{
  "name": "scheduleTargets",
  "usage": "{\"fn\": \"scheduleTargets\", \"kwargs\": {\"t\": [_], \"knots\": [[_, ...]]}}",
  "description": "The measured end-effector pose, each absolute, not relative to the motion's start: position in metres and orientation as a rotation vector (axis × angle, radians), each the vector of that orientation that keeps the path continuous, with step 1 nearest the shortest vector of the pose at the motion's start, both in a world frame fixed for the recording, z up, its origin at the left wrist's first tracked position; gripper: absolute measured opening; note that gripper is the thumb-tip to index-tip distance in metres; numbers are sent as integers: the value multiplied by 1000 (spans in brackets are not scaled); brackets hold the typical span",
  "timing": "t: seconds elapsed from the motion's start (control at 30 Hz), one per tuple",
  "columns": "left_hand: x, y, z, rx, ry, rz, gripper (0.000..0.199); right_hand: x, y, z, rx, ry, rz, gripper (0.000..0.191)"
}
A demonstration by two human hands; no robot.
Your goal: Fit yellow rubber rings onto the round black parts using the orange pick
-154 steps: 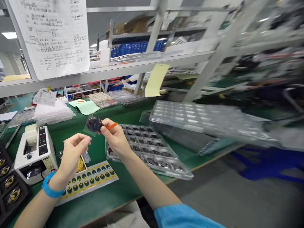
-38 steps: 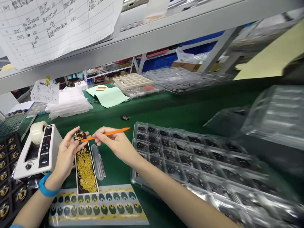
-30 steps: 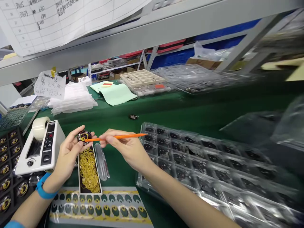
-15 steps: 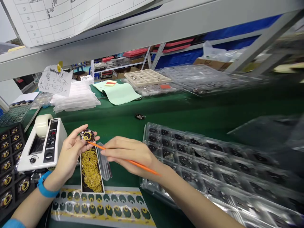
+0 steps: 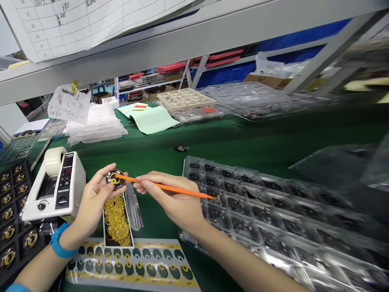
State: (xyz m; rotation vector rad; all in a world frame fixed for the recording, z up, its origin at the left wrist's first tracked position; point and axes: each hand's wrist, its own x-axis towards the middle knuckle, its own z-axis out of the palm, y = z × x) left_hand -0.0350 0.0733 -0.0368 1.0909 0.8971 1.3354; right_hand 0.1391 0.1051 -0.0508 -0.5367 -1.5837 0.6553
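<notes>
One small round black disc (image 5: 115, 179) with yellow ring on face, pinched at edges by curled left hand (image 5: 92, 200). Right hand (image 5: 176, 202) closed on orange stick (image 5: 165, 187), tip touching disc face. Disc underside hidden; ring detail hard to make out.

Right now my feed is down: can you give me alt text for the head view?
The left hand holds a small round black part with a yellow ring, while the right hand touches an orange stick to it. Below lie a box of yellow rings and a sticker sheet; a tape dispenser stands left, clear part trays right.
</notes>
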Motion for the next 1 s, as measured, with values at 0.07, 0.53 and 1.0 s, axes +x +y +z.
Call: {"fn": "scheduleTargets", "kwargs": {"t": [0.07,0.53,1.0], "knots": [[-31,69,-39,1113,901,1350,37,133,101,-53,-574,-1512,716,17],[-33,74,-37,1049,968,1307,34,134,111,-60,-151,-2035,-394,13],[-37,80,-37,1097,1024,1284,33,152,114,-42,-628,-1528,499,17]]}}
